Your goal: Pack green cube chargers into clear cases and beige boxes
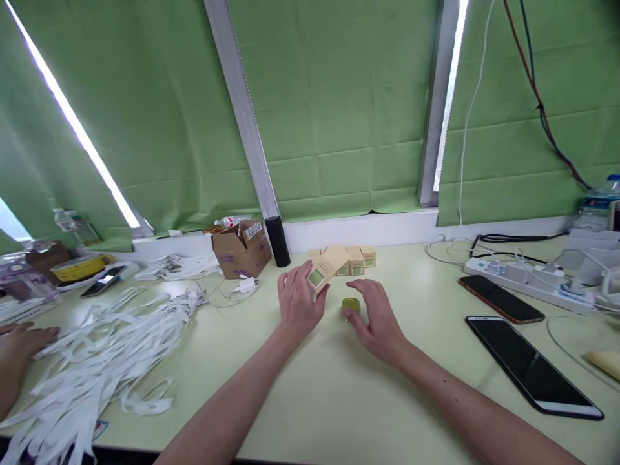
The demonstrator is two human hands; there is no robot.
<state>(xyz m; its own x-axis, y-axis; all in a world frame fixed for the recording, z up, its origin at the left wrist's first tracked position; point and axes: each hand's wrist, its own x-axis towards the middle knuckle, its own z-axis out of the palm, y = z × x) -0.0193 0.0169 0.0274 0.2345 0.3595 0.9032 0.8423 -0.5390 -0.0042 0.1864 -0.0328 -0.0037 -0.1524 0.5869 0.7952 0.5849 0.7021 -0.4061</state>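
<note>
My left hand [299,300] is wrapped round a small tan box [320,271] with a green square on its face, held tilted above the table. To its right, my right hand [380,320] has thumb and fingers apart beside a small green round-cornered item [351,305]; the thumb is at its lower edge, and the hand does not grip it. Behind both hands stand several similar small tan boxes [357,261], partly hidden by the held box.
White straps [121,342] cover the left side, near another person's hand [29,339]. A cardboard box [239,252] and black cylinder [277,241] stand behind. To the right lie two phones [533,365] [501,298] and a power strip [527,281].
</note>
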